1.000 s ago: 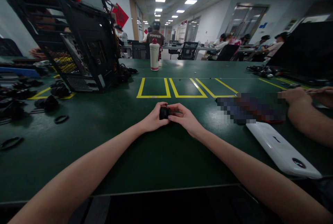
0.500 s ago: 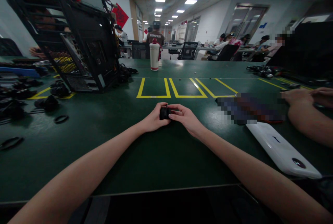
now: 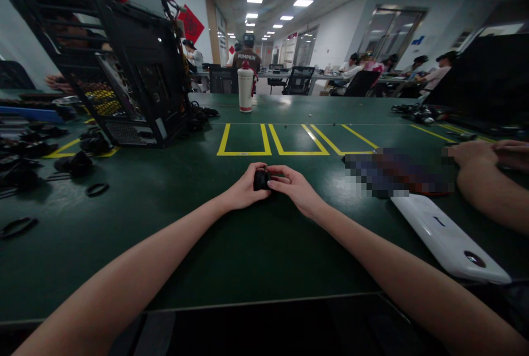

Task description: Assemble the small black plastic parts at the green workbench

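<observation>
Between my two hands is a small black rounded object (image 3: 261,179), held just over the green table. It is too dark and small to tell its kind. My left hand (image 3: 246,188) closes around its left side, thumb below and fingers above. From the right, the thumb and fingertips of my right hand (image 3: 291,184) pinch it. Fingers partly hide its edges. Beyond the hands, yellow tape outlines (image 3: 243,154) mark the green table (image 3: 264,257).
At left stands an open black computer case (image 3: 144,77), with black cables (image 3: 74,164) and black rings (image 3: 97,189) nearby. A white tumbler (image 3: 245,90) stands ahead. On the right lie a white device (image 3: 444,235) and a pixelated item (image 3: 397,171), beside a co-worker's hands (image 3: 475,152).
Both my hands and the black object stay almost exactly where they were. No grip has visibly changed.
</observation>
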A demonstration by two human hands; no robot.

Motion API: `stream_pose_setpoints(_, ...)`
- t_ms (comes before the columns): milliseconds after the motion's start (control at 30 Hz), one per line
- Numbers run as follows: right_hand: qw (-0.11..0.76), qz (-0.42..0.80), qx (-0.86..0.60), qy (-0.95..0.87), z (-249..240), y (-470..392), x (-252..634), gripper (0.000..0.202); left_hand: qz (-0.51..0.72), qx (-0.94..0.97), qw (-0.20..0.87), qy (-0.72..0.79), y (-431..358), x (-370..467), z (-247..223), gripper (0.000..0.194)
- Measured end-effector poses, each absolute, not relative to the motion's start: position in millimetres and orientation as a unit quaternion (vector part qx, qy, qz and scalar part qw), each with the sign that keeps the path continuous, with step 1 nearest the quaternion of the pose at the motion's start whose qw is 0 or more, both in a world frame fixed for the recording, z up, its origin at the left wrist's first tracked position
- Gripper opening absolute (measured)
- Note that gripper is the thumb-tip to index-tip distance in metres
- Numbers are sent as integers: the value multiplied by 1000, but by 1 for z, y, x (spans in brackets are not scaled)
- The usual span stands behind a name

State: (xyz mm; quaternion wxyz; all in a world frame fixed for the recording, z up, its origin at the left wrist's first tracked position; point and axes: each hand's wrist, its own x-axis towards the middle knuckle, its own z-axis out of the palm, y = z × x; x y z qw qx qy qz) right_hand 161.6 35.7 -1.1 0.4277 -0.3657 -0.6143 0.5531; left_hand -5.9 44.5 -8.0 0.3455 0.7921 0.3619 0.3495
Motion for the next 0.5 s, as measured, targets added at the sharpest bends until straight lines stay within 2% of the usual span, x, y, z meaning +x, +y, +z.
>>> stream_pose_setpoints(200,434,532,-369,-627,-2,34,161,32,358,791,346,355,46,-6,-9,62)
stream_pose_setpoints(400,436,529,-370,-627,-3,35,162,22,354,794,346,354,46,-6,-10,61)
stream_pose_setpoints(500,432,544,-367,-619,-2,36,162,23,351,795,345,354,45,-7,-9,62)
